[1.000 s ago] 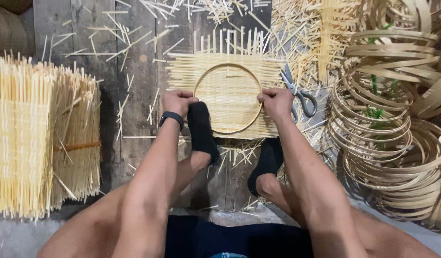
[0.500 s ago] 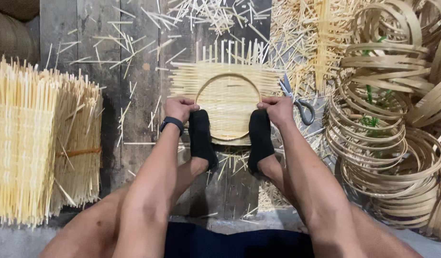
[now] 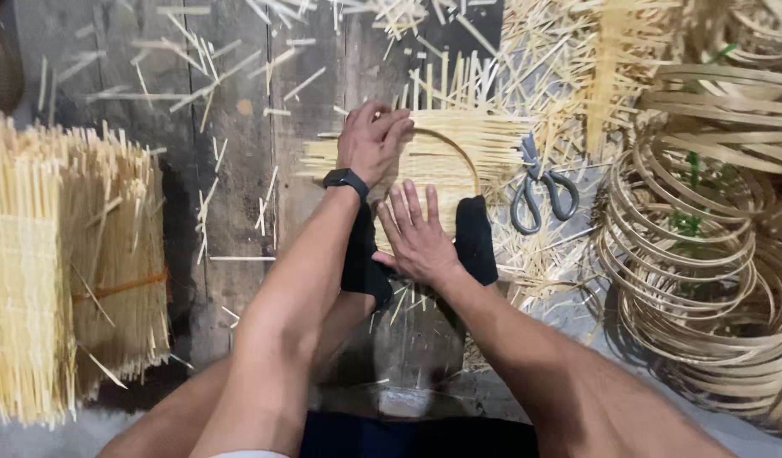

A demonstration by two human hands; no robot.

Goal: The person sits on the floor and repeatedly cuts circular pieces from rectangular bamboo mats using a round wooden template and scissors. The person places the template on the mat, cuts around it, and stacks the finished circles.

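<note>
Pressing flat with fingers spread, the right hand [image 3: 415, 236] lies open on the near part of the mat [image 3: 433, 157], a woven square of thin bamboo slats on the plank floor [image 3: 230, 170]. Two feet in black socks [image 3: 476, 239] pin the mat's near edge, one on each side of that hand. Just beyond, the left hand [image 3: 372, 140], with a black watch [image 3: 345, 179] on its wrist, curls its fingers closed over the left arc of the hoop [image 3: 467, 161], a thin bamboo ring lying on the mat; whether the fingers wrap fully under the ring cannot be told. The mat sits in the middle of the scene, its loose slat ends sticking out on the far and left sides. Scissors [image 3: 539, 191] lie just right of the mat. Further right, a heap of bamboo rings [image 3: 705, 254] is stacked. At the near left stands a pile of finished mats [image 3: 60, 271]. Loose slats [image 3: 196, 76] are scattered over the far floor
</note>
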